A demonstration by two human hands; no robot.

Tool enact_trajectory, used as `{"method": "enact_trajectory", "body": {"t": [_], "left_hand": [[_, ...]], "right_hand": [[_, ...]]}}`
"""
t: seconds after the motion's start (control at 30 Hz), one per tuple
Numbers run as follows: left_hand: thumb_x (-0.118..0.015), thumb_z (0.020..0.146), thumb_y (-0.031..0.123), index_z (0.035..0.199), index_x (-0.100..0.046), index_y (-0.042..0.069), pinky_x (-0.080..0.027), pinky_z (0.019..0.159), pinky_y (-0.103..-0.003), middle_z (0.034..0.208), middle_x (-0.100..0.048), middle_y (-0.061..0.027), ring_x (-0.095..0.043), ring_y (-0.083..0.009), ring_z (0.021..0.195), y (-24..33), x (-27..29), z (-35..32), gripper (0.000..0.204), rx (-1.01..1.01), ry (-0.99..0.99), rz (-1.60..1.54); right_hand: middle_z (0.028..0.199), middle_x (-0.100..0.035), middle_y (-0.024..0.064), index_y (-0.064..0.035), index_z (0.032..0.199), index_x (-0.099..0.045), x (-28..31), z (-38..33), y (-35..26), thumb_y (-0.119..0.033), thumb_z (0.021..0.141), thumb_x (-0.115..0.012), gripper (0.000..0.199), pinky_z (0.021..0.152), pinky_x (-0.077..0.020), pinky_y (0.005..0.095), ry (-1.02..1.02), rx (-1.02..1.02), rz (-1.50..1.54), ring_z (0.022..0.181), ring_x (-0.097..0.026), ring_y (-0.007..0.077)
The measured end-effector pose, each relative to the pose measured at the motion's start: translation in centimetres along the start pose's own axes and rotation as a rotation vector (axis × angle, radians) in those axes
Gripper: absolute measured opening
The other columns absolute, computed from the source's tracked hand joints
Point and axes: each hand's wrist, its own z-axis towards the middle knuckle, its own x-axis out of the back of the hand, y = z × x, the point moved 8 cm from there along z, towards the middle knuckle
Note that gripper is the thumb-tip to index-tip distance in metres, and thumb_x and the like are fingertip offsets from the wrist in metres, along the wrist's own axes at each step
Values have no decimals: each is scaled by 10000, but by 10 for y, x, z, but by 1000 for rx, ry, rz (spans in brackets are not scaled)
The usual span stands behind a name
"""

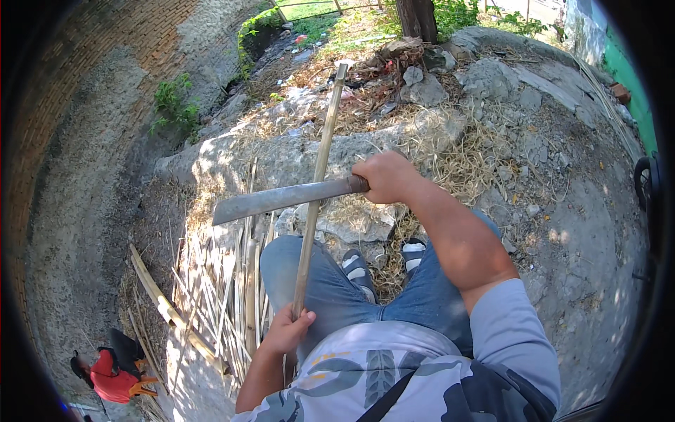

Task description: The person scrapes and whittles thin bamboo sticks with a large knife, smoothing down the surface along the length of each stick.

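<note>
My right hand is closed round the handle of a machete, whose wide grey blade points left. The blade lies across a long split bamboo piece, a little above its middle; I cannot tell whether they touch. My left hand grips the lower end of that bamboo beside my left thigh. From there the piece slants up and away, its far end over the rubble. Below the blade are my knees in jeans and my sandalled feet.
Several cut bamboo strips lie at my left, with a thicker bamboo pole beyond. Pale shavings cover broken concrete ahead. A person in red sits at the lower left. A tree trunk stands at the back.
</note>
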Motion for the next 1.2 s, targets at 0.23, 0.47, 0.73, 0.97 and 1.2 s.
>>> {"method": "enact_trajectory", "body": {"t": [0.23,0.47,0.73,0.97,1.2], "left_hand": [[-719,956,275,848,-492,133,-309,441,-242,623,-461,66,-405,-40,496,4,-4,-1,289,-12,1,28],[-728,945,286,850,-506,126,-314,453,-237,635,-473,65,-402,-36,508,6,-3,-5,290,0,38,76],[-705,962,201,914,-496,130,-283,431,-232,632,-443,71,-366,-30,490,25,0,-6,226,-64,40,141],[-733,942,257,817,-524,121,-316,517,-238,678,-462,84,-385,-26,602,28,-7,-5,279,-88,15,173],[-743,927,208,810,-515,118,-307,516,-234,685,-464,89,-387,-25,603,17,-2,-26,272,-61,-4,167]], "right_hand": [[767,-689,94,-157,850,-671,-5,0,0,-201,703,-702,157,702,-546,484,57,79,0,778,-692,330],[833,-708,90,-169,904,-686,-3,3,7,-202,710,-703,197,751,-551,477,-12,40,5,855,-704,321],[806,-697,88,-170,893,-677,22,-3,-3,-194,711,-705,185,725,-541,480,113,-14,91,827,-697,331],[714,-650,73,-151,825,-641,3,0,-28,-197,659,-743,201,676,-527,468,99,251,-44,741,-674,330],[786,-673,176,-70,900,-662,21,-5,72,-216,734,-717,228,700,-513,479,209,-355,369,784,-664,384]]}}
